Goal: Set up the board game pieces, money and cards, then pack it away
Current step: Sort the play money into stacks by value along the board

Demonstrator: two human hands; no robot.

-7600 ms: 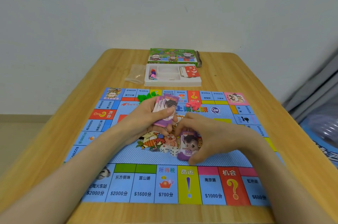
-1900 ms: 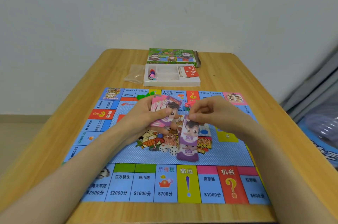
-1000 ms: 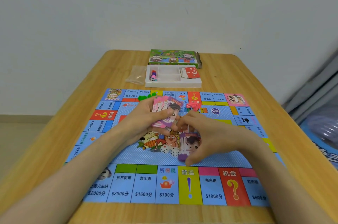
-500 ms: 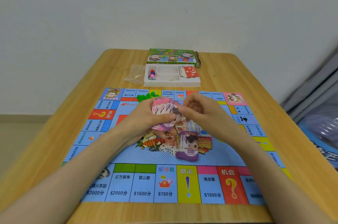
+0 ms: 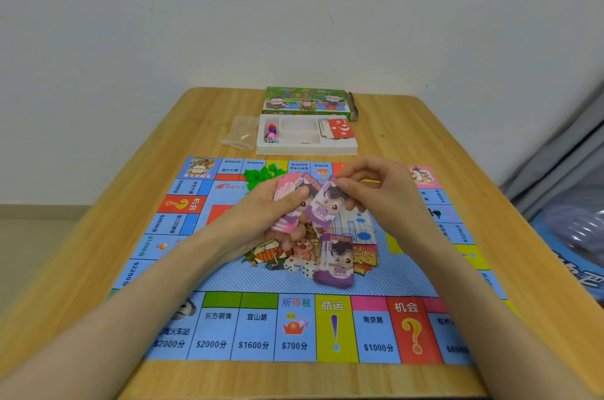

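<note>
A blue game board (image 5: 392, 282) lies flat on the wooden table. Above its middle my left hand (image 5: 264, 210) grips a fanned stack of pink and purple play money (image 5: 291, 193). My right hand (image 5: 376, 193) pinches the top corner of a single purple 500 note (image 5: 323, 208), lifted off that stack. A pile of purple 500 notes (image 5: 336, 264) lies on the board below the hands. Two white dice (image 5: 299, 267) sit just left of the pile. Green plastic houses (image 5: 258, 175) lie near the board's far edge.
At the back stands a white plastic tray (image 5: 304, 147) with coloured tokens (image 5: 271, 133) and red cards (image 5: 340, 130). Behind it is the green game box (image 5: 307, 100), and a clear plastic bag (image 5: 240, 134) lies to the tray's left. Grey fabric hangs at the right.
My right hand went down to the pile on the board, came back up to the stack in my left hand, and now pinches another 500 note drawn from it.
</note>
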